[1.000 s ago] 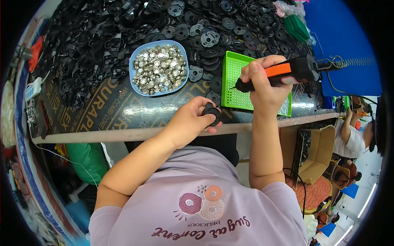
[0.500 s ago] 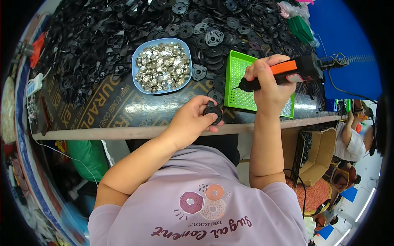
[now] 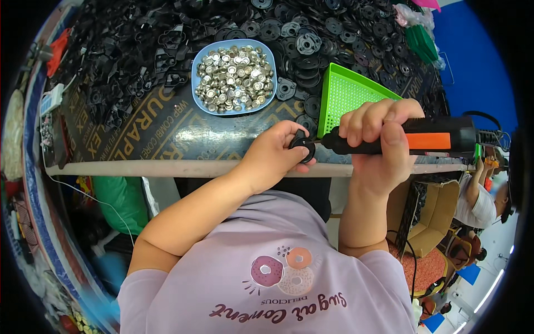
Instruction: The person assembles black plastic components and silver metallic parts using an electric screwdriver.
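Note:
My left hand [image 3: 273,149] grips a small round black plastic part [image 3: 302,146] just above the table's front edge. In my right hand [image 3: 385,139] is a black and orange electric screwdriver [image 3: 428,139], lying level with its bit pointing left. The bit's tip reaches the black part; whether it sits in a screw is too small to tell. Behind my right hand stands a green perforated tray [image 3: 350,97], partly covered by that hand. A blue bowl [image 3: 196,92] full of silvery round metal pieces [image 3: 236,78] stands beyond my left hand.
Heaps of black plastic parts [image 3: 133,61] cover the back and left of the table, with black discs [image 3: 308,43] behind the bowl. Green pieces [image 3: 421,43] and plastic bags lie at the far right. A cardboard box [image 3: 434,214] stands below the edge; another person [image 3: 479,195] sits right.
My right hand has brought the screwdriver down from over the green tray, so its bit now meets the black part. The view has shifted slightly, moving the bowl and tray right and up.

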`<state>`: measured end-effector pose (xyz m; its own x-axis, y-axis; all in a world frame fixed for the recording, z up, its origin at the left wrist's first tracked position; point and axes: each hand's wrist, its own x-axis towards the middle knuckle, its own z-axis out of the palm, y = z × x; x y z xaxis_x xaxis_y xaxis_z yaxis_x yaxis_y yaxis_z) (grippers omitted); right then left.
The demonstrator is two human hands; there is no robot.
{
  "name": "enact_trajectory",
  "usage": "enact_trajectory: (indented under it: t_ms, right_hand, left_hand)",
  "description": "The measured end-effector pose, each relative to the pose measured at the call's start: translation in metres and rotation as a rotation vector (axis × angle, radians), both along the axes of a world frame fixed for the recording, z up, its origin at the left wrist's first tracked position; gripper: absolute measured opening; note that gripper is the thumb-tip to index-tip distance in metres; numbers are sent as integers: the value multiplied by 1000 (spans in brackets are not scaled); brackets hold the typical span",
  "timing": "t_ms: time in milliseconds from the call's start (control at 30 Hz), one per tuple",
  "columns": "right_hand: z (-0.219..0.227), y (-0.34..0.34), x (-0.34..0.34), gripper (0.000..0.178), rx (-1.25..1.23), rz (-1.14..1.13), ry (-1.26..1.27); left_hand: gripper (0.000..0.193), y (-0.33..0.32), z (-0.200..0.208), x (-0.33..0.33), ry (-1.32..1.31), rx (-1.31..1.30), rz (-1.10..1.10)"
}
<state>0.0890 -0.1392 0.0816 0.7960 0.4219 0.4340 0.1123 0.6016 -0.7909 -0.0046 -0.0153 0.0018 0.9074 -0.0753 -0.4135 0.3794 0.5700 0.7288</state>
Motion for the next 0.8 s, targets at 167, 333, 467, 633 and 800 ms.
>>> enact_trajectory:
  t_ms: [167, 333, 467, 633, 800]
  right_hand:
    - [-2, 5, 0, 20, -17, 6, 14]
    - [-4, 7, -1, 21, -70, -40, 0]
    - [-5, 7, -3, 23, -87, -33, -34]
    - [-7, 11, -12, 27, -79, -20, -117]
    - [-9, 9, -18, 31, -200, -16, -307]
  left_hand:
    - [29, -1, -1, -1, -10, 8, 1]
    - [29, 0, -1, -2, -29, 19, -1]
    - [28, -1, -1, -1, -26, 19, 1]
    - [28, -1, -5, -1, -30, 20, 2]
    - [27, 0, -4, -2, -72, 50, 8]
